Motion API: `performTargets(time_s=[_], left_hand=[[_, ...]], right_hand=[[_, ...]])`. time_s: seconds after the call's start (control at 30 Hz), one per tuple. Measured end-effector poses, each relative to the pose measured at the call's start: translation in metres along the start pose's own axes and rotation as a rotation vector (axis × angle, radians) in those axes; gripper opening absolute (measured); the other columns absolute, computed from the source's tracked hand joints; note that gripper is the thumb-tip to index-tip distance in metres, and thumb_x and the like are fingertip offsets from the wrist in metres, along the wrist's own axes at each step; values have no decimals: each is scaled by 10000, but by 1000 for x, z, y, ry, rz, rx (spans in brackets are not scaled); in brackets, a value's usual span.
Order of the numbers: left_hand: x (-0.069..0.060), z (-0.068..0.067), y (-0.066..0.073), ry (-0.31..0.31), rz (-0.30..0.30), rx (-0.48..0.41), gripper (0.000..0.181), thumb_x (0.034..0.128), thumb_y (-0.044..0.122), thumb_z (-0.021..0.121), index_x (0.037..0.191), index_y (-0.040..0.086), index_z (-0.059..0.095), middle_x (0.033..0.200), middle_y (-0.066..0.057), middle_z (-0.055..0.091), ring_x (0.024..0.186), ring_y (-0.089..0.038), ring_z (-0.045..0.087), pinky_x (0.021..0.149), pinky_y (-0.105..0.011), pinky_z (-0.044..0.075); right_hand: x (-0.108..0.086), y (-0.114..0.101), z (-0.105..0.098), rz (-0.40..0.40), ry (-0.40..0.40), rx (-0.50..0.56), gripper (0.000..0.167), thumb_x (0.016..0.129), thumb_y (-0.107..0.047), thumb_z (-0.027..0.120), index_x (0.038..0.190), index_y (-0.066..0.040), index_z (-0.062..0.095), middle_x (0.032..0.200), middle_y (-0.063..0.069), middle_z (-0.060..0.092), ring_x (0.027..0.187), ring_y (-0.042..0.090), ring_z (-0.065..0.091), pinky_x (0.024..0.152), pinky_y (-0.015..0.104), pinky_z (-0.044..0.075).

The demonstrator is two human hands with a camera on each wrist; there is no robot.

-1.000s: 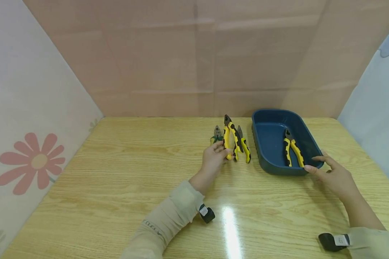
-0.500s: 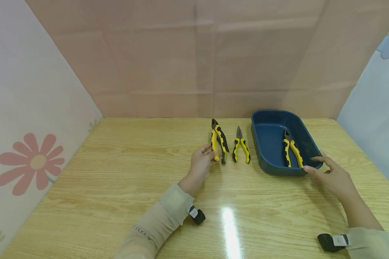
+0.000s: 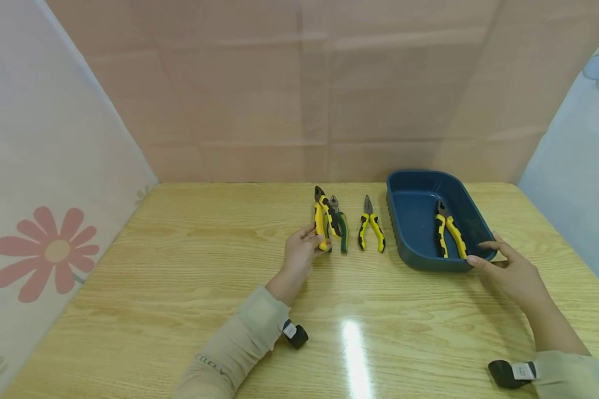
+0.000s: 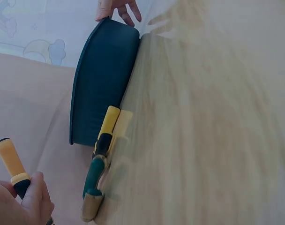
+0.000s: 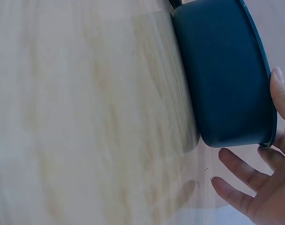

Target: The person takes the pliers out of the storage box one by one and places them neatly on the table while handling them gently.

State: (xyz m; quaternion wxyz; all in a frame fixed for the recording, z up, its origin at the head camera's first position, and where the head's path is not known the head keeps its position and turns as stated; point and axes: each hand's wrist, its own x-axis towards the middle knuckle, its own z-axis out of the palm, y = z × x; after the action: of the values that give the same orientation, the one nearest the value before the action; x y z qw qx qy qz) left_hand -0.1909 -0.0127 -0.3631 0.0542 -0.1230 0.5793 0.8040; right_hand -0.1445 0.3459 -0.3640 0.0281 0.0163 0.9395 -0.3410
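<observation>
My left hand (image 3: 298,255) holds a pair of yellow-and-black pliers (image 3: 320,224) by one handle, heads pointing away; in the left wrist view its handle end (image 4: 11,158) sticks up from the fingers. The held pliers partly cover green-handled pliers (image 3: 344,233) on the table. Right of those lie yellow-and-black long-nose pliers (image 3: 367,206), handles spread. With thumb and index finger my right hand (image 3: 521,280) grips the near right corner of a dark blue plastic bin (image 3: 409,256). Inside the bin rests another pair of yellow-and-black pliers (image 3: 456,235).
The wooden table (image 3: 179,266) runs back to a brown covered wall (image 3: 239,111). Flower-patterned paper (image 3: 55,138) stands on the left side, and cloud-patterned paper (image 3: 579,177) on the right.
My left hand has carried the held pliers leftward, from in front of the long-nose pliers to the left side of the green-handled ones. The right hand and the bin stay in place.
</observation>
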Motion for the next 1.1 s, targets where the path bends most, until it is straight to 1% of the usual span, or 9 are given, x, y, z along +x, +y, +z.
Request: performTargets(time_s=[0.1,0.2,0.23,0.27,0.37,0.47,0.87,0.93,1.1], left_hand=[[1,-6,0,26,7,31,425,833,-80,480,1243,-90,367,1150,-255,481,925,-338,554,766,-342,463],[2,-10,0,37,12,37,429,836,-77,479,1247,-92,358,1153,-258,476,930,-335,552,765,-335,465],[3,-11,0,37,12,32,432,836,-78,477,1249,-95,352,1155,-261,472,933,-339,549,770,-337,462],[3,-12,0,32,16,32,434,839,-78,472,1252,-100,342,1156,-267,467,937,-345,545,773,-342,460],[2,-15,0,29,15,30,442,840,-85,463,1260,-107,325,1162,-274,458,941,-353,538,782,-349,455],[1,-18,1,37,9,40,448,839,-88,458,1266,-101,321,1160,-276,457,937,-356,538,782,-349,456],[8,-32,0,70,-43,45,442,840,-86,464,1261,-97,331,1189,-269,434,952,-333,536,782,-332,459],[9,-36,-1,52,-15,44,437,833,-77,483,1243,-121,339,1164,-285,444,922,-315,556,761,-320,469],[10,-41,0,53,-21,86,431,832,-76,485,1238,-120,349,1154,-292,442,925,-313,554,755,-301,472]], right_hand=[[0,-2,0,2,-3,-4,647,855,-396,495,1308,18,291,1415,139,-40,929,247,507,640,507,400],[0,-2,0,2,-2,-7,639,858,-391,493,1302,25,296,1416,126,-54,981,320,486,649,520,389],[0,-2,0,5,3,-15,638,855,-396,496,1297,22,304,1418,117,-56,949,237,506,650,516,392],[0,-2,0,6,5,-18,640,855,-399,494,1295,24,304,1418,118,-56,952,241,504,651,517,391],[0,-2,0,1,1,-18,635,860,-393,489,1295,29,301,1417,122,-60,1009,406,433,648,522,386],[1,-2,2,2,-4,-14,637,861,-392,487,1295,33,299,1417,124,-61,1025,467,375,645,519,390],[0,-2,2,-6,-4,-21,627,861,-386,491,1290,32,306,1417,114,-63,1018,460,381,650,516,387],[-1,-1,1,-3,1,-22,633,857,-394,494,1290,29,308,1419,105,-61,973,363,462,643,504,394],[0,-2,1,1,2,-27,630,857,-396,493,1284,32,314,1418,119,-53,970,369,464,635,494,401]])
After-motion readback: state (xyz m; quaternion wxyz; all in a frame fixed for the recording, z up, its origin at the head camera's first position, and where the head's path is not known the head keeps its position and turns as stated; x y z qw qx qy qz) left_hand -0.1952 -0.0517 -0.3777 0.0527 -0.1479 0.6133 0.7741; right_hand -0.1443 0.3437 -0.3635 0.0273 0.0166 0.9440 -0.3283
